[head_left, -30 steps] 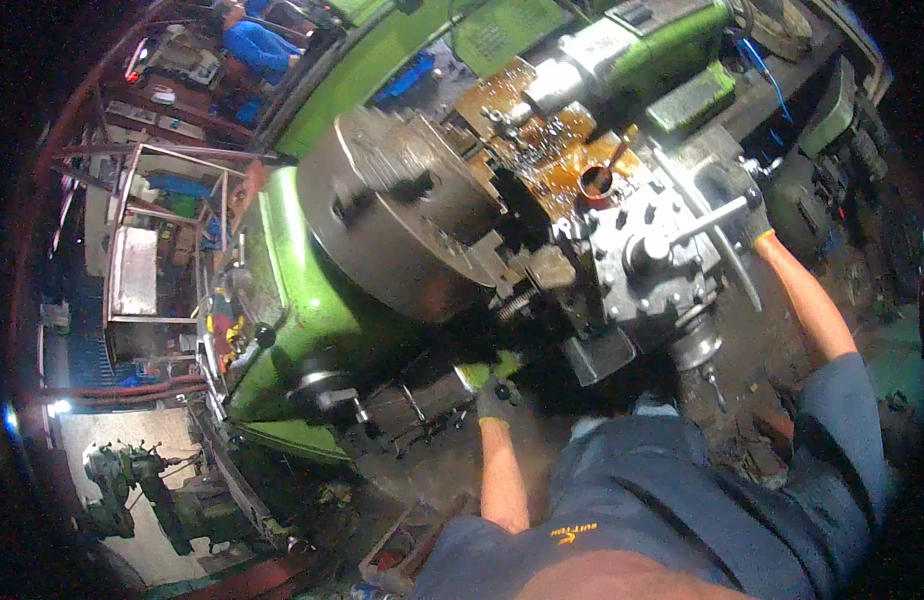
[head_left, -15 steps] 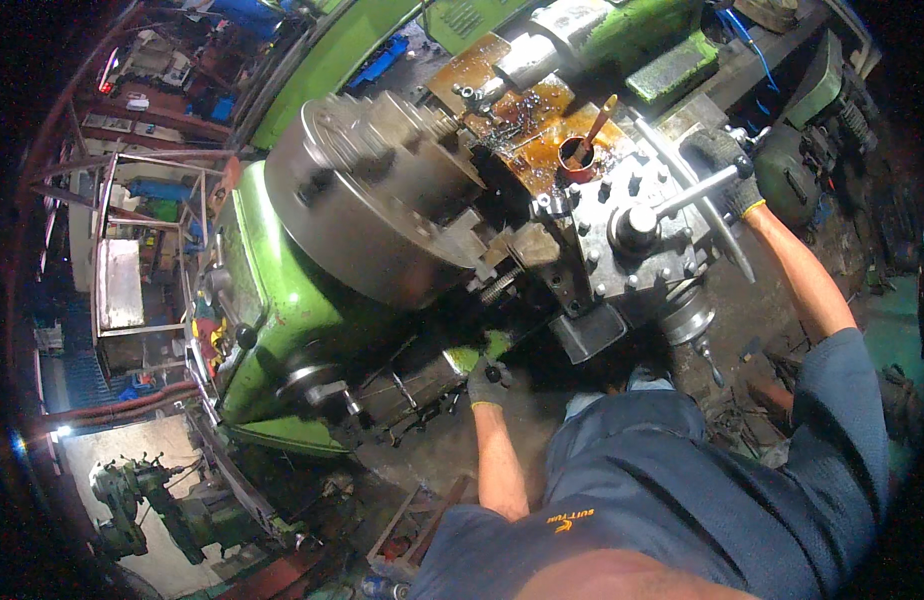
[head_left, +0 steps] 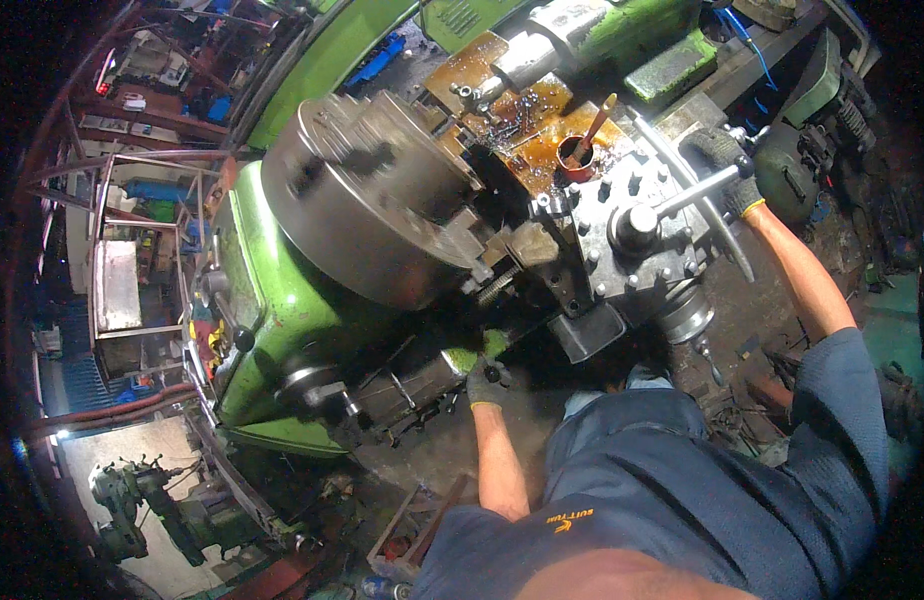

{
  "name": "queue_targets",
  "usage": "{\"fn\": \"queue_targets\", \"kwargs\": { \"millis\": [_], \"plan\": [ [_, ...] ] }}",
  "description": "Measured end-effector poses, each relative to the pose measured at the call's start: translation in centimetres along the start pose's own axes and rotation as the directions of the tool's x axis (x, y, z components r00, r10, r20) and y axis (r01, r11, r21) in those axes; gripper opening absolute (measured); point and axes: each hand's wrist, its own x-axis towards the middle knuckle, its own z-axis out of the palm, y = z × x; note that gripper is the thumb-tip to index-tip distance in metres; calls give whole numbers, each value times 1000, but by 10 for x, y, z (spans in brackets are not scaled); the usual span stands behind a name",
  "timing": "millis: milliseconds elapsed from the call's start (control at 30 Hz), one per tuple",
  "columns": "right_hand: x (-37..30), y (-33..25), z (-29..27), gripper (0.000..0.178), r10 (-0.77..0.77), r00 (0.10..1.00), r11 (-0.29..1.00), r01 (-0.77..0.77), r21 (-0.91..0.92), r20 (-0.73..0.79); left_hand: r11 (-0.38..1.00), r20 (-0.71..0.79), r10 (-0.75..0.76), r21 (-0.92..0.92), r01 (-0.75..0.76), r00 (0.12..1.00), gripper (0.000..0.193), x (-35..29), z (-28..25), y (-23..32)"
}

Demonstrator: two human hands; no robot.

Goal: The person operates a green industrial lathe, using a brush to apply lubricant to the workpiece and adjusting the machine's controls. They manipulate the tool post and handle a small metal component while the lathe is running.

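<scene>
My left hand [head_left: 490, 381], in a grey work glove, is closed around a black ball-ended lever [head_left: 493, 374] low on the front of a green lathe [head_left: 282, 290]. My right hand [head_left: 722, 170], gloved too, is curled beside the tool post's clamp lever [head_left: 694, 192], whose black knob overlaps the glove; what its fingers close on is hidden. To the left, the big steel chuck [head_left: 357, 230] has blurred jaws. Close to its face sits a cutting tool block [head_left: 530, 248], next to the square tool post [head_left: 637, 235].
A red-brown tin [head_left: 578, 170] with a brush [head_left: 598, 125] stands on the oily, chip-strewn carriage. Behind it is the green tailstock [head_left: 632, 40]. A handwheel [head_left: 688, 315] juts out near my body. Metal racks [head_left: 117, 285] and another machine [head_left: 162, 500] stand at the left.
The chuck's jaws appear at a different angle, with the chuck turning. Both hands stay in about the same places.
</scene>
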Motion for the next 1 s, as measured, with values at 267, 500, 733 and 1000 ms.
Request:
{"fn": "queue_targets", "kwargs": {
  "millis": [267,500,733,1000],
  "plan": [
    [4,-7,-2,29,43,998,999,-43,10,36,1000,-14,-7,-25,7,1000,23,-7,6,0],
    [4,-5,0,26,-17,1000,1000,18,-22,11,999,-70,-12,-37,10,997,20,-10,9,1],
    [-15,33,20,27,41,999,986,-35,163,-33,1000,-53,3,-6,-3,999,22,-13,15,0],
    [-10,22,11,33,61,997,996,-64,56,56,1000,-57,18,0,-18,998,23,-9,7,-2]
  ]
}}
